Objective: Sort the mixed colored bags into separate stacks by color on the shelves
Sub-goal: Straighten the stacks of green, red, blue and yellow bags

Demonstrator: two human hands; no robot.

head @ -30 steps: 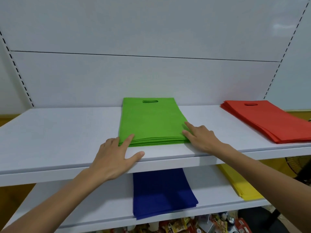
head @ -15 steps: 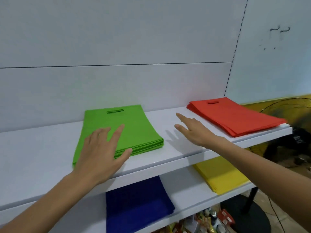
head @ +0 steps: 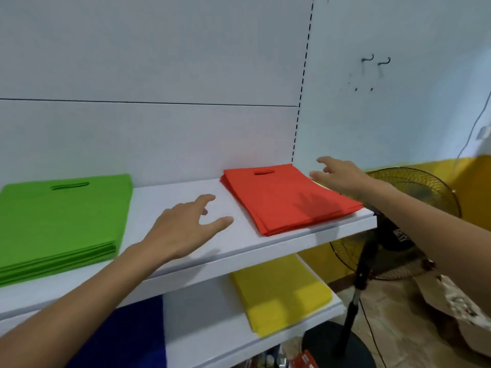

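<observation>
Head view: nearest, under the left forearm, a stack of blue bags (head: 125, 338) lies on the lower shelf (head: 204, 317). A stack of yellow bags (head: 279, 290) lies on the same shelf, below and to the right of the left hand (head: 183, 227).

That left hand is over a bare stretch of the upper shelf (head: 170, 195). Its fingers are spread and nearly straight, its thumb points toward the red stack, and it holds nothing. Whether the palm touches the shelf cannot be told. The stack of green bags (head: 61, 216) lies flat to its left, handle cutout at the far end. The stack of red bags (head: 281, 200) lies flat just to its right, also with the cutout at the far end.

The right hand (head: 342, 176) hangs above the far right edge of the red stack, fingers spread and loosely extended, gripping nothing. Its shadow falls on the top red bag.

Behind and below the right wrist stands a pedestal fan (head: 414, 208) with a yellow grille. Two metal hooks (head: 376, 61) are fixed to the wall high above the right hand.
</observation>
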